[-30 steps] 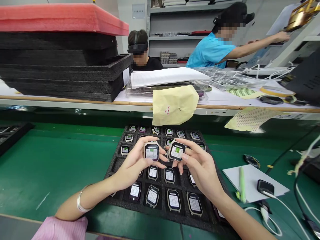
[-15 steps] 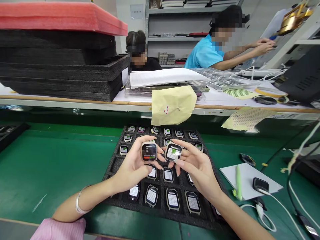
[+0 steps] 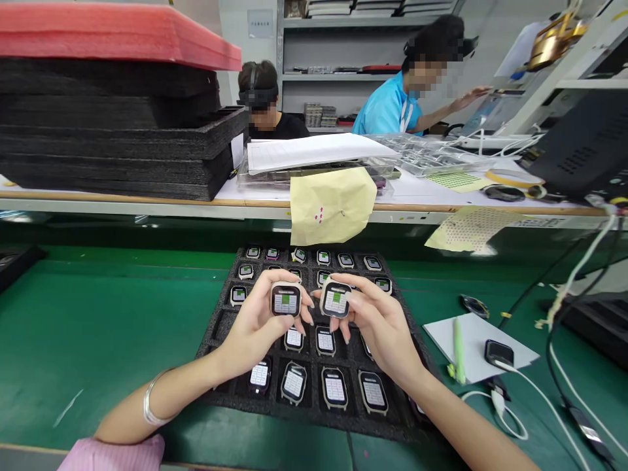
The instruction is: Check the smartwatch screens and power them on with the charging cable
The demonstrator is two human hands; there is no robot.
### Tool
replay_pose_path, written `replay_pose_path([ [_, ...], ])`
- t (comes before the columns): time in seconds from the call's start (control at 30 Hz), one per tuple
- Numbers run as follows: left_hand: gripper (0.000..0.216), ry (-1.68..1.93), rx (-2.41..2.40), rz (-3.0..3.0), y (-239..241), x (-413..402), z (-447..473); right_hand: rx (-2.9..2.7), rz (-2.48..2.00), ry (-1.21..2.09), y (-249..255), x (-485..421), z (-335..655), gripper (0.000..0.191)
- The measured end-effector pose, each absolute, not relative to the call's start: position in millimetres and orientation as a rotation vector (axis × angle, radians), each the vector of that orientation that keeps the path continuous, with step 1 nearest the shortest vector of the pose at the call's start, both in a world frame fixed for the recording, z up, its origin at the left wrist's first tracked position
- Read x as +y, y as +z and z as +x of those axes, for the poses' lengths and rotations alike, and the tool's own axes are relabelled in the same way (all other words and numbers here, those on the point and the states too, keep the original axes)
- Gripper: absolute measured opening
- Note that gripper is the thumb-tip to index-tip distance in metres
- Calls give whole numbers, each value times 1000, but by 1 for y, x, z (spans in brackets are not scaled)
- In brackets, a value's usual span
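The left hand (image 3: 260, 320) curls its fingers around one watch (image 3: 286, 301), thumb along the lower edge; the right hand (image 3: 385, 320) pinches a second watch (image 3: 335, 299) between thumb and fingers. Both are held screen up, side by side and apart, above the middle of one black tray (image 3: 226, 322). Six watches (image 3: 323, 257) line the tray's back edge; four (image 3: 334, 387) show clearly along its front edge. Toward the bench's (image 3: 122, 307) right edge, one sheet (image 3: 473, 332) carries one green pen (image 3: 459, 350) and one black gadget (image 3: 499, 353).
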State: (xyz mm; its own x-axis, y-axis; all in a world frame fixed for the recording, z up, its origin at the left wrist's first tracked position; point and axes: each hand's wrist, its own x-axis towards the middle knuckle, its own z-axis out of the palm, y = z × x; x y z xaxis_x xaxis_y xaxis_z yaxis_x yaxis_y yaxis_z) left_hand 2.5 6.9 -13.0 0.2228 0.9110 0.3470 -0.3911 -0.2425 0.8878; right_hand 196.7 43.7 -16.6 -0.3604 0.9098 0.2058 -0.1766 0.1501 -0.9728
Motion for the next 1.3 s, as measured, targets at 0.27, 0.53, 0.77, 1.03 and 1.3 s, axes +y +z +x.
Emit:
replay_pose_path([
  [0.27, 12, 1400, 720, 1279, -12, 9, 6, -1471, -778, 1407, -19, 43, 196, 25],
  [0.53, 43, 1323, 582, 1268, -19, 11, 3, -1496, -638, 1474, -16, 39, 198, 47],
  [0.77, 39, 1297, 611, 1276, -25, 13, 6, -1570, -674, 1437, -17, 38, 199, 45],
  [1.03, 56, 1040, 842, 1495, -51, 8, -30, -1987, -1108, 1043, -39, 32, 250, 45],
  [1.3, 39, 555, 1463, 2295, -97, 5, -124, -2352, -1397, 440, -89, 37, 343, 36],
])
